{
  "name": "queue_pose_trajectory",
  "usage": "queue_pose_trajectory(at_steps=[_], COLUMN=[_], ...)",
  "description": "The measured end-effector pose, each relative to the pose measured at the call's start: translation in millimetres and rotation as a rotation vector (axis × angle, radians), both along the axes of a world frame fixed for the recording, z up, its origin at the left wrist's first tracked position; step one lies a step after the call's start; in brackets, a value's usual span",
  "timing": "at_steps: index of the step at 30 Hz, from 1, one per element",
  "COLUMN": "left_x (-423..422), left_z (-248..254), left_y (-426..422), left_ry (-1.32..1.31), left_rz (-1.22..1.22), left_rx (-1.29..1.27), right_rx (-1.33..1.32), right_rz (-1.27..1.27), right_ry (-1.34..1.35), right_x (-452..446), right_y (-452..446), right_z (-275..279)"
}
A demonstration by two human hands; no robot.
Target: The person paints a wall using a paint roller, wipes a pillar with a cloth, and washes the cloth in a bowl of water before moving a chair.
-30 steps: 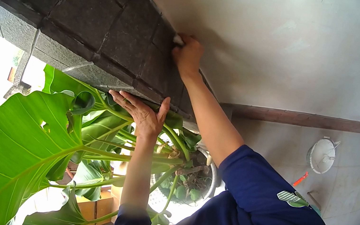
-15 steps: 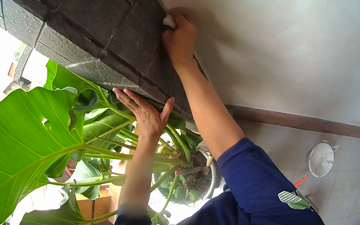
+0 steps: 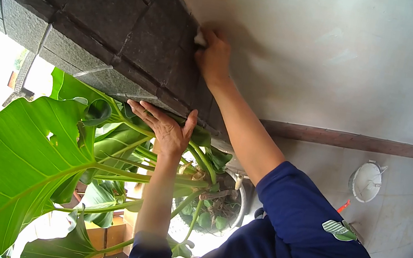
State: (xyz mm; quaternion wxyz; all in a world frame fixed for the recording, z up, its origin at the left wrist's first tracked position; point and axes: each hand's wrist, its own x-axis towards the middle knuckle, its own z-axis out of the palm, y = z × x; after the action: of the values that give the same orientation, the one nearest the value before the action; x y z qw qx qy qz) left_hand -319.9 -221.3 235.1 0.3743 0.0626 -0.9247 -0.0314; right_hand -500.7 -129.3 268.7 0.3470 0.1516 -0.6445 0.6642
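My right hand [image 3: 215, 60] is closed around a small white piece [image 3: 200, 38], perhaps a cloth or sponge, mostly hidden by the fingers. It presses where the dark stone tiles [image 3: 149, 47] meet the pale wall [image 3: 330, 51]. My left hand [image 3: 165, 128] lies with fingers stretched and thumb apart against the lower edge of the tiled ledge, holding nothing. Right by it are the stems and broad leaves of a large green plant [image 3: 28, 167].
The plant's pot [image 3: 241, 207] stands below, between my arms. On the pale tiled floor to the right are a white bucket [image 3: 366, 182] and a red-orange handle [image 3: 343, 207]. A brown baseboard [image 3: 359, 142] runs along the wall.
My right hand has slid a little right and down in the view along the joint of tiles and wall, with the white piece. The left hand has barely moved.
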Motion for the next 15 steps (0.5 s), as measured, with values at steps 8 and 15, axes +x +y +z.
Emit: queue_pose_trajectory(at_steps=[8, 15], left_x=[-3.8, -3.3], left_z=[-1.3, -1.0], left_y=[-1.5, -1.6], left_ry=[0.050, 0.028], left_rz=[-0.057, -0.031], left_rx=[-0.037, -0.036], right_rx=[-0.072, -0.098], right_rz=[0.037, -0.015], right_ry=[-0.190, -0.132], right_x=[21.4, 4.3], right_y=[24.6, -0.1], right_z=[-66.2, -37.9])
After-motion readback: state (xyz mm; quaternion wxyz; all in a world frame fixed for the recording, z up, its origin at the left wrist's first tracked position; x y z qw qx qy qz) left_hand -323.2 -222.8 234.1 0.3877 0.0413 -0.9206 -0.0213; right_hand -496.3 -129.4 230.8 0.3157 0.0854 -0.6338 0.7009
